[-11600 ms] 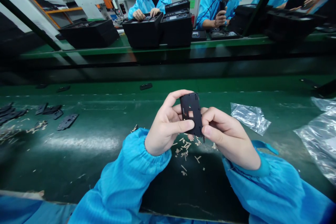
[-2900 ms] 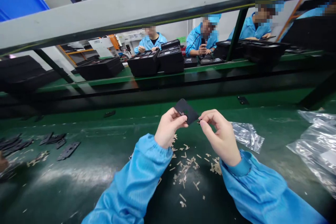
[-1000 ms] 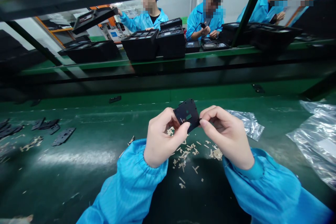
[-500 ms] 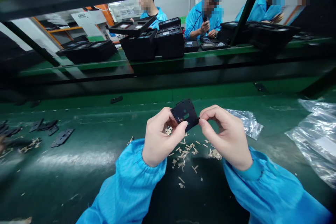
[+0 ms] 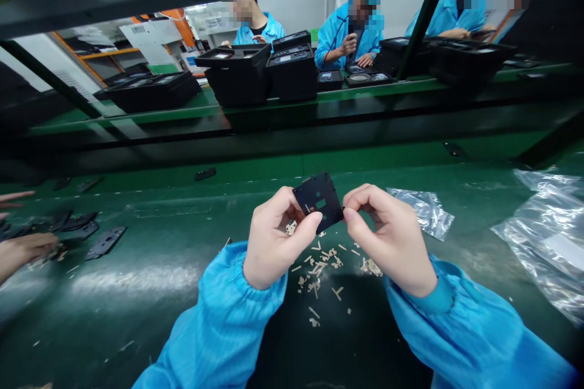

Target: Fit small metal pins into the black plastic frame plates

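Note:
A thin black plate (image 5: 325,189) with small cut-outs is held tilted over the green table (image 5: 182,310). My left hand (image 5: 280,237) grips its left side between thumb and fingers. At the plate's right edge, the thumb and index finger of my right hand (image 5: 387,234) are pinched together; a tiny dark bit shows at their tips, too small to make out. Below the hands lie scattered small beige pieces (image 5: 322,264), with a little heap of them (image 5: 371,267) beside my right wrist.
Another person's hand (image 5: 27,250) is at the left, near black plates (image 5: 106,242). Clear plastic bags (image 5: 542,237) lie at the right. Black trays (image 5: 239,79) stand on the raised shelf, with people in blue behind.
The black plate has turned slightly in my left hand, showing its face more squarely. At the left, another person's hands have come into view over the parts.

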`<state>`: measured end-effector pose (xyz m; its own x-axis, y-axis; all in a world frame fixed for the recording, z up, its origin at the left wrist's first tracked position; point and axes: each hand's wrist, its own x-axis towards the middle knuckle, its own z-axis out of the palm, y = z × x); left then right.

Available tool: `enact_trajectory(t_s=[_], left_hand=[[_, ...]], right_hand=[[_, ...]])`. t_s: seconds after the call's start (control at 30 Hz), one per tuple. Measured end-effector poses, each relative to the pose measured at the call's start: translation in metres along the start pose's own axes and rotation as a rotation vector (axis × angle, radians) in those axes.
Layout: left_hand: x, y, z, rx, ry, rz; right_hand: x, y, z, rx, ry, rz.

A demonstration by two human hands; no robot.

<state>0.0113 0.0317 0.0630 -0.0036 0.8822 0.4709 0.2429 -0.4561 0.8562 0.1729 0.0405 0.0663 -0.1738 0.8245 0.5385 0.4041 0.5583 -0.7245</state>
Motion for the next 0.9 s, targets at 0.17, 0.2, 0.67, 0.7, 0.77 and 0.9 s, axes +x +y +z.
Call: enact_trajectory(t_s=[0.17, 0.2, 0.67, 0.7, 0.77, 0.9], left_hand=[[0.002, -0.007, -0.003, -0.207, -0.023, -0.029], [0.003, -0.009, -0.003, -0.253, -0.035, -0.033], [0.014, -0.032, -0.005, -0.533, -0.172, 0.048], [0.015, -0.033, -0.005, -0.536, -0.181, 0.051], [0.016, -0.035, -0.005, -0.543, -0.199, 0.051], [0.016, -0.035, -0.004, -0.562, -0.214, 0.037]], right_hand=[[-0.001, -0.005, -0.003, 0.072, -0.021, 0.034], [-0.002, -0.006, -0.003, 0.079, -0.025, 0.034], [-0.002, -0.015, -0.003, 0.137, -0.125, 0.013], [-0.002, -0.015, -0.003, 0.157, -0.141, 0.027], [-0.002, -0.014, -0.003, 0.196, -0.172, 0.061], [-0.002, -0.014, 0.0, 0.268, -0.217, 0.173]])
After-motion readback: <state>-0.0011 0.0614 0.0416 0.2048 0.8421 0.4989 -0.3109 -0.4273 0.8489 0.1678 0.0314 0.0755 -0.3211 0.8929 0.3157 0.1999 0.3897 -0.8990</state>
